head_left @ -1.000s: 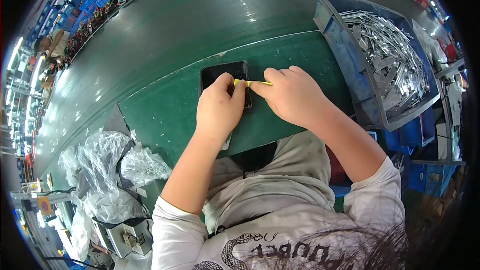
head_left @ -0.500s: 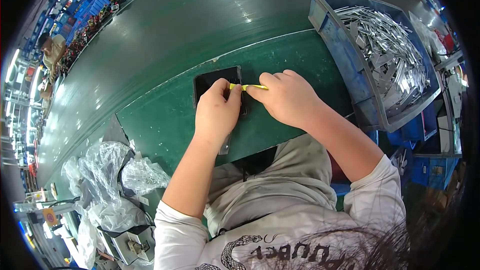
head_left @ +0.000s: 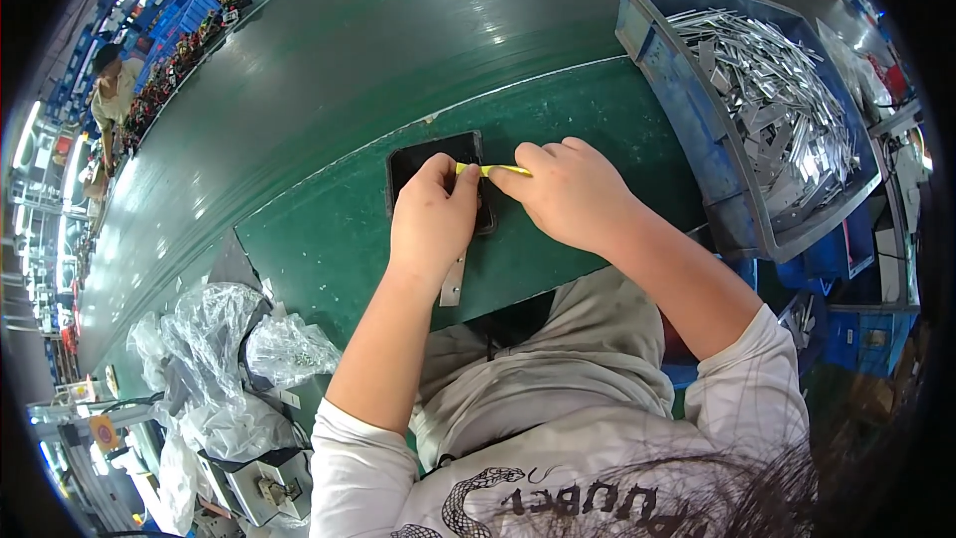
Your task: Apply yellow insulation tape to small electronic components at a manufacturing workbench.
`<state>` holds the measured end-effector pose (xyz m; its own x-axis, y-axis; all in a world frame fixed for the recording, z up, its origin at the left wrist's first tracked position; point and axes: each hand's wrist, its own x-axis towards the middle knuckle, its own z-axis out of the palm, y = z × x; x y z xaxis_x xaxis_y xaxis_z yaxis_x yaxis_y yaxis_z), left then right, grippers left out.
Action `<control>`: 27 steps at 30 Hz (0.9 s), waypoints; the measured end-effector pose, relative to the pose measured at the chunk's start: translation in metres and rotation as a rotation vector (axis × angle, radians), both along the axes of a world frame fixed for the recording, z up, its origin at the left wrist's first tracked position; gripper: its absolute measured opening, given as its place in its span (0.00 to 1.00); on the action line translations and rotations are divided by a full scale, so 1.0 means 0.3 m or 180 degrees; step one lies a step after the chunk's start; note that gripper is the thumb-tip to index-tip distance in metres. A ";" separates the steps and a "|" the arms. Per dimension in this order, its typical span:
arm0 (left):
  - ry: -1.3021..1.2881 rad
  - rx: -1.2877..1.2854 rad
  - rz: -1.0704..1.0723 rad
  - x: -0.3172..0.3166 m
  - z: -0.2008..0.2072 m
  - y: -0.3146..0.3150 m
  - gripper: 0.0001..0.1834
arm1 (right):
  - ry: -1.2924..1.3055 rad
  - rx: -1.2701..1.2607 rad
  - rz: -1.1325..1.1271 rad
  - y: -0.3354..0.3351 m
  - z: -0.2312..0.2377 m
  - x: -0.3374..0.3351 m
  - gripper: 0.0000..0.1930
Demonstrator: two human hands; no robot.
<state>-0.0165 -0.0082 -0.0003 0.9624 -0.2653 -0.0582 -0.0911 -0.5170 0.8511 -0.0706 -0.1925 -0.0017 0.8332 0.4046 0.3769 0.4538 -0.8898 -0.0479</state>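
Note:
A narrow yellow strip [head_left: 506, 170] runs between my hands above a black, phone-like rectangular slab [head_left: 463, 147] on the green table. My left hand [head_left: 434, 207] is closed, with thumb and forefinger pinching the strip's left end. The fingers of my right hand [head_left: 573, 194] are closed around its other end; the tip inside is hidden. From beneath my left hand and wrist a flat metal bar [head_left: 452, 284] with small holes sticks out toward me. Its upper part is covered, so I cannot tell whether the left fingers hold it too.
A deep blue-grey bin [head_left: 687, 105] full of thin metal pieces [head_left: 772, 100] stands at the right. Clear plastic bags [head_left: 214, 339] lie at the left, above a metal box [head_left: 264, 486]. Beyond the table edge stretches a wide green belt-like surface [head_left: 398, 40]; a person [head_left: 115, 95] stands far left.
The metal bar below my left hand has turned and shows a brighter face. Both hands stay almost in place on the yellow strip. The distant person has straightened up.

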 end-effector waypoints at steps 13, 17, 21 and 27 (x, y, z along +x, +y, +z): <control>0.0148 -0.0031 -0.0080 0.029 -0.007 -0.001 0.15 | -0.0094 0.0081 0.0032 -0.013 -0.027 0.010 0.17; 0.0154 0.0197 -0.0136 0.030 -0.001 -0.004 0.15 | -0.0147 0.0143 0.0078 -0.024 -0.042 0.005 0.18; 0.0194 0.0087 -0.0013 0.024 0.014 -0.010 0.15 | -0.0257 0.0131 0.0061 -0.025 -0.043 0.025 0.18; 0.0153 0.0033 -0.0041 0.027 -0.008 -0.009 0.15 | -0.0179 0.0256 0.0068 -0.017 -0.055 0.023 0.17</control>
